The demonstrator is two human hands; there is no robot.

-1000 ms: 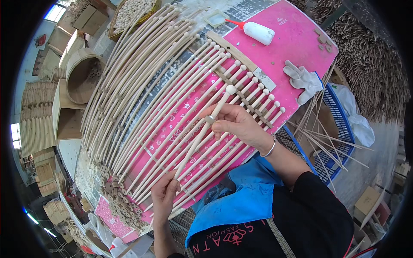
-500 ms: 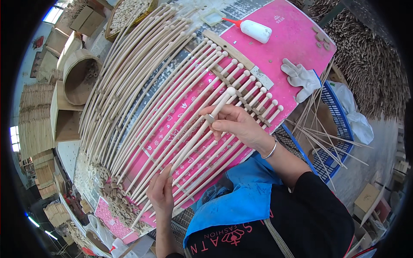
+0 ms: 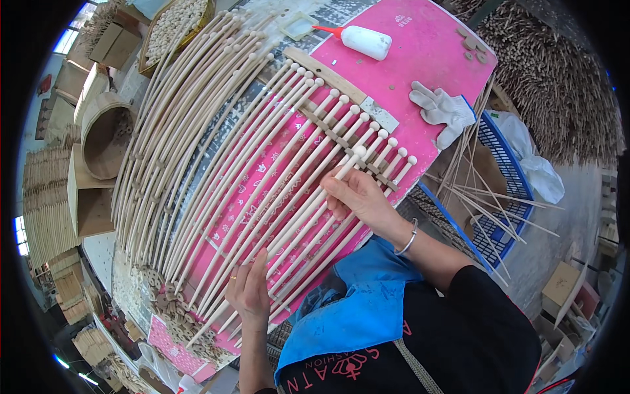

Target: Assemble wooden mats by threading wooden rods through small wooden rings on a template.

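Note:
Many long pale wooden rods (image 3: 262, 177) with round knobbed ends lie side by side across a pink mat (image 3: 426, 59) on the bench. My right hand (image 3: 357, 197) pinches one rod near its knobbed end, lowering it among the row by a notched wooden strip (image 3: 341, 138). My left hand (image 3: 249, 289) lies flat with spread fingers on the lower ends of the rods, pressing them against the mat.
A white glue bottle with red tip (image 3: 364, 41) and a white glove (image 3: 443, 111) lie on the far part of the mat. A blue basket (image 3: 508, 190) with thin sticks stands at right. Wooden box frames (image 3: 98, 144) and a tray of small wooden pieces (image 3: 174, 26) are at left.
My right hand has brought the held rod down from a raised tilt to lie nearly level with the others. My left hand has shifted slightly along the rod ends.

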